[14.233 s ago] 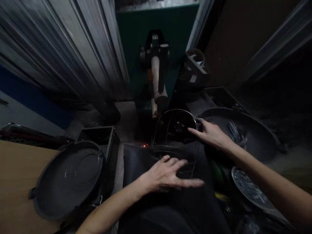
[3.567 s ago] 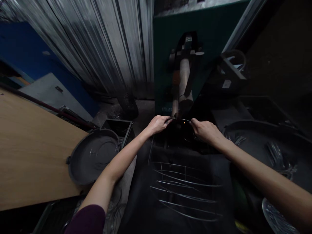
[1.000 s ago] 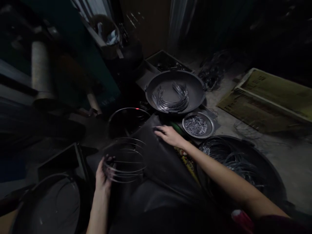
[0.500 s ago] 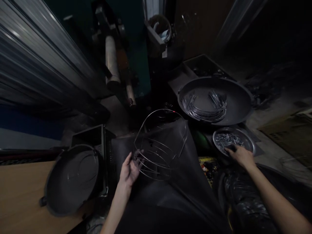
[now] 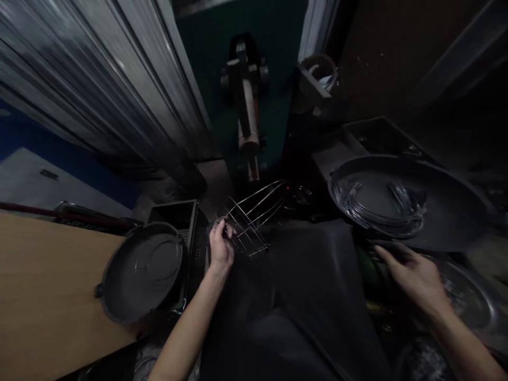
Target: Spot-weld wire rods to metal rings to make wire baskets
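In the head view my left hand (image 5: 221, 246) is closed round one end of a wire frame (image 5: 248, 233). The frame, made of thin bent metal rods joined by crossbars, is tilted, its curved loops pointing away to the right. My right hand (image 5: 418, 278) is in the air beside the metal bowl (image 5: 494, 317), partly covering it. Its fingers are drawn together; whatever they hold, perhaps a small piece, is too dark to make out. Small metal pieces (image 5: 452, 288) lie in that bowl. Behind it a large dark pan (image 5: 448, 211) holds a bundle of bent wires (image 5: 365, 211).
Ahead stands a green machine (image 5: 273, 63) with thick cylindrical electrode arms (image 5: 248, 127). To the left, a round dark basin (image 5: 138, 275) with a few bent wires sits by a black crate (image 5: 194, 227) and a wooden board (image 5: 51, 264). Dark cloth (image 5: 305, 286) covers my lap.
My right hand has come up out of the bowl of small metal pieces and moved toward the middle. My left hand has turned the wire frame toward the machine. The view has swung left.
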### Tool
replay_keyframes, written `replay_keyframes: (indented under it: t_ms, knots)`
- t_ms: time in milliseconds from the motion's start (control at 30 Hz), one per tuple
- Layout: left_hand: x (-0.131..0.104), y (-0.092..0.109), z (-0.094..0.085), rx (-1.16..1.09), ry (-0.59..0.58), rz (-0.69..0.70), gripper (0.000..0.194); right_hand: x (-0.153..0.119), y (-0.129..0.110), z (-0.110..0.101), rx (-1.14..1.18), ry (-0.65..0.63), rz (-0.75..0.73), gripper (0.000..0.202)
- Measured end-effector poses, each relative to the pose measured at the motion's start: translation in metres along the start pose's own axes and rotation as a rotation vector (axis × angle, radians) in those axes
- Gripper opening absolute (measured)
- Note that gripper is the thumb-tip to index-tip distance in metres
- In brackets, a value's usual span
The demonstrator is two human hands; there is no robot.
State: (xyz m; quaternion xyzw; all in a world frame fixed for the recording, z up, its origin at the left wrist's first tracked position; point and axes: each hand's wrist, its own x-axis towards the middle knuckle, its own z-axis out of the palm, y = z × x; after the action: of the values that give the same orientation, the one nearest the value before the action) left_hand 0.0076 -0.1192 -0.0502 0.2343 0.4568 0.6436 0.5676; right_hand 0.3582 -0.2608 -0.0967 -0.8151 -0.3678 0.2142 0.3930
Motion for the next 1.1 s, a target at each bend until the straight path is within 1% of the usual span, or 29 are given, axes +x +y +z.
replay_keyframes:
  t_ms: [33,100,167,233,333,400,467,567,633,733,833,1000,1100]
  knots:
    - [0.006,-0.005,0.001,0.003,0.045,0.031,0.024,-0.001,-0.025,0.018,0.150,-0.047,0.025,0.037]
    - [0.014,-0.014,0.004,0.014,0.123,0.073,0.032,-0.005,-0.074,0.055,0.387,-0.142,0.121,0.043]
    - [0.018,-0.019,0.007,0.032,0.152,0.103,0.038,-0.006,-0.117,0.088,0.559,-0.242,0.167,0.045]
    - [0.020,-0.019,0.009,0.038,0.156,0.135,0.041,-0.004,-0.150,0.115,0.704,-0.288,0.196,0.044]
    - [0.025,-0.018,0.008,0.045,0.160,0.156,0.043,0.005,-0.180,0.141,0.897,-0.284,0.224,0.043]
    - [0.030,-0.019,0.004,0.049,0.170,0.158,0.044,0.009,-0.190,0.150,0.976,-0.289,0.227,0.043]
    - [0.036,-0.019,0.000,0.039,0.191,0.157,0.045,0.010,-0.196,0.154,1.003,-0.301,0.223,0.042]
    - [0.044,-0.018,-0.007,-0.009,0.245,0.146,0.046,0.008,-0.196,0.157,0.975,-0.292,0.226,0.040]
    - [0.047,-0.017,-0.010,-0.037,0.262,0.137,0.046,0.007,-0.195,0.160,0.938,-0.276,0.255,0.039]
    - [0.049,-0.016,-0.011,-0.019,0.239,0.132,0.045,0.007,-0.197,0.167,0.945,-0.286,0.287,0.039]
    - [0.051,-0.017,-0.010,0.020,0.236,0.139,0.043,0.007,-0.205,0.172,1.008,-0.323,0.293,0.040]
    - [0.056,-0.016,-0.010,0.100,0.204,0.177,0.041,0.006,-0.216,0.172,1.068,-0.340,0.387,0.041]
    - [0.058,-0.014,-0.009,0.099,0.194,0.164,0.042,0.005,-0.219,0.170,1.079,-0.342,0.405,0.041]
